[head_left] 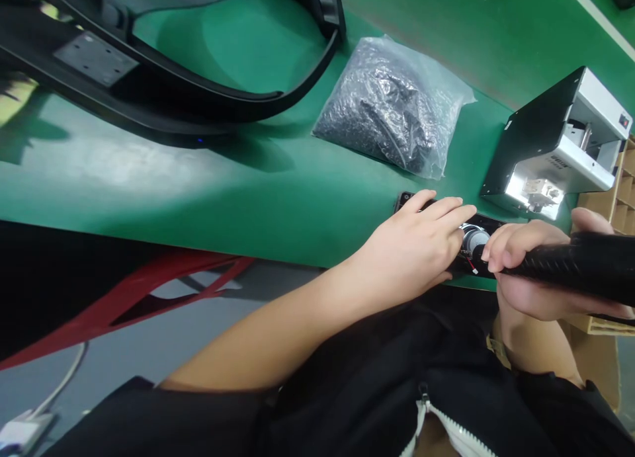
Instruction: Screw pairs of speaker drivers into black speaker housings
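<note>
Black casing (489, 225) lies on the green tabletop (278, 212) under the left hand (421, 249), whose fingers are slightly apart and touch its top. The right hand's (528, 255) fingers are clamped around a black tool (585, 265), cut off at the frame's edge; its tip is hard to make out. The hands partly hide the casing. Lettering on the silver-fronted machine (560, 146) is too small to read.

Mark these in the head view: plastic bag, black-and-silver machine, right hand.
plastic bag (389, 110): head view, middle of its filled body
black-and-silver machine (538, 136): head view, its black side panel
right hand (533, 245): head view, back of the hand
</note>
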### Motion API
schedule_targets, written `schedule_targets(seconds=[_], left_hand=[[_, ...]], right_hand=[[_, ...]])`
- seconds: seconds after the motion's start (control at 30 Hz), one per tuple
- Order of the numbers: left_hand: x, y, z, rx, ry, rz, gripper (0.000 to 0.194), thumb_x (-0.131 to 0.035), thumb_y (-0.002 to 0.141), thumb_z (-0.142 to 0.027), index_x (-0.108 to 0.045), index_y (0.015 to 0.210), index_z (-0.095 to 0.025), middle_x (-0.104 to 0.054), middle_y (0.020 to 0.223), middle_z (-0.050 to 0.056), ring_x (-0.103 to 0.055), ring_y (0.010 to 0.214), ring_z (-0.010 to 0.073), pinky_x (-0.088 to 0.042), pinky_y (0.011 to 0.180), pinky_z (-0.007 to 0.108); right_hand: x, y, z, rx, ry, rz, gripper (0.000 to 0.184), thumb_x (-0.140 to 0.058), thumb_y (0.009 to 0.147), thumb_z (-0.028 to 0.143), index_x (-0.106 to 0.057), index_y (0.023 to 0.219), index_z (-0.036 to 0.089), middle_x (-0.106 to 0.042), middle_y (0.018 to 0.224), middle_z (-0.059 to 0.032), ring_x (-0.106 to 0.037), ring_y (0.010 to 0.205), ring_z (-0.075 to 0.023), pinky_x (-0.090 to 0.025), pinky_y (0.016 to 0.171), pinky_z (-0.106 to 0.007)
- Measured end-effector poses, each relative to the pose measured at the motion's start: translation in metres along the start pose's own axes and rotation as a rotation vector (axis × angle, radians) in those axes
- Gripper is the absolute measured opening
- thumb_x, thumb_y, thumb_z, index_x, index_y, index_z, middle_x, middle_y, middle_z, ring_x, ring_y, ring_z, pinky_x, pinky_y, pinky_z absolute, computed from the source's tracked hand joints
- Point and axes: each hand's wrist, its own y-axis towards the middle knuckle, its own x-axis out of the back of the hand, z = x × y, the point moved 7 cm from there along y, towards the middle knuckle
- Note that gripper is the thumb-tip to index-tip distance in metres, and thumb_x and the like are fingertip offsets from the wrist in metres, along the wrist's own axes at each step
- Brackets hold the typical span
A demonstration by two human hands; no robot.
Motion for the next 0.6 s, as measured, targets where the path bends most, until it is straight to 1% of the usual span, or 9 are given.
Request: schedule_targets(seconds=[0.07,0.1,0.17,0.2,0.27,0.33,0.47,0.53,0.6], left_hand=[[-0.001,0.0,-0.001,-0.001,0.006,-0.003,0.046,-0.095,0.085,-0.043,-0.081,0.117,-0.012,-0.066,0.16,0.017,-0.061,0.145,0.0364,-0.043,0.12,0.05],[-0.001,-0.001,-0.001,-0.001,0.007,-0.004,0.046,-0.094,0.086,-0.042,-0.081,0.118,-0.012,-0.066,0.161,0.017,-0.061,0.145,0.0365,-0.043,0.12,0.05],[-0.001,-0.001,-0.001,-0.002,0.008,-0.002,0.048,-0.093,0.087,-0.042,-0.081,0.122,-0.012,-0.065,0.161,0.017,-0.061,0.145,0.0368,-0.042,0.121,0.05],[-0.001,-0.001,-0.002,-0.002,0.009,0.001,0.049,-0.093,0.088,-0.042,-0.08,0.124,-0.011,-0.065,0.162,0.017,-0.061,0.146,0.0369,-0.042,0.121,0.05],[-0.001,-0.001,-0.002,-0.002,0.011,0.004,0.051,-0.092,0.088,-0.041,-0.079,0.127,-0.011,-0.065,0.162,0.018,-0.06,0.146,0.0369,-0.041,0.122,0.05],[-0.001,-0.002,-0.003,-0.001,0.011,0.008,0.051,-0.092,0.088,-0.04,-0.079,0.129,-0.011,-0.064,0.163,0.018,-0.061,0.146,0.0364,-0.041,0.123,0.05],[-0.002,-0.002,-0.004,-0.008,0.013,0.002,0.055,-0.094,0.086,-0.04,-0.079,0.129,-0.01,-0.064,0.163,0.018,-0.061,0.146,0.0362,-0.043,0.122,0.05],[-0.002,-0.002,-0.004,-0.012,0.012,-0.005,0.058,-0.096,0.084,-0.04,-0.078,0.13,-0.009,-0.064,0.162,0.018,-0.061,0.146,0.0368,-0.043,0.123,0.051],[-0.003,-0.002,-0.004,-0.014,0.01,-0.007,0.061,-0.097,0.083,-0.04,-0.078,0.131,-0.008,-0.065,0.162,0.019,-0.061,0.146,0.0375,-0.043,0.123,0.052]], right_hand=[[-0.002,-0.004,0.0,0.019,-0.03,0.047,0.084,-0.045,0.096,0.09,-0.073,0.138,0.023,-0.066,0.063,0.0006,-0.056,0.039,-0.0183,-0.053,0.039,-0.035],[-0.001,-0.006,0.001,0.021,-0.043,0.05,0.073,-0.05,0.098,0.084,-0.074,0.136,0.026,-0.066,0.064,0.0011,-0.057,0.04,-0.0183,-0.054,0.041,-0.035],[-0.002,-0.01,0.001,0.017,-0.055,0.063,0.043,-0.063,0.104,0.059,-0.075,0.132,0.029,-0.068,0.067,0.0016,-0.061,0.044,-0.0179,-0.056,0.045,-0.034],[-0.004,-0.012,0.003,0.032,-0.047,0.091,0.035,-0.066,0.103,0.047,-0.075,0.132,0.028,-0.069,0.069,0.0016,-0.062,0.046,-0.0174,-0.056,0.046,-0.033],[-0.011,-0.013,0.008,0.067,-0.033,0.191,0.037,-0.068,0.101,0.033,-0.073,0.136,0.025,-0.071,0.073,0.0008,-0.064,0.05,-0.0172,-0.058,0.047,-0.033],[-0.016,-0.013,0.014,0.11,-0.038,0.28,0.041,-0.068,0.101,0.033,-0.071,0.14,0.023,-0.072,0.073,0.0007,-0.066,0.05,-0.0175,-0.059,0.047,-0.034],[-0.018,-0.013,0.018,0.084,-0.136,0.309,0.038,-0.057,0.107,0.031,-0.071,0.141,0.027,-0.073,0.073,0.0008,-0.069,0.055,-0.0183,-0.062,0.055,-0.036],[-0.019,-0.015,0.017,0.069,-0.14,0.304,0.037,-0.055,0.108,0.038,-0.072,0.14,0.027,-0.074,0.073,0.0004,-0.069,0.055,-0.0188,-0.061,0.055,-0.037],[-0.019,-0.018,0.015,0.09,-0.116,0.276,0.042,-0.058,0.107,0.053,-0.074,0.136,0.027,-0.073,0.069,0.0014,-0.066,0.051,-0.0182,-0.059,0.05,-0.036]])
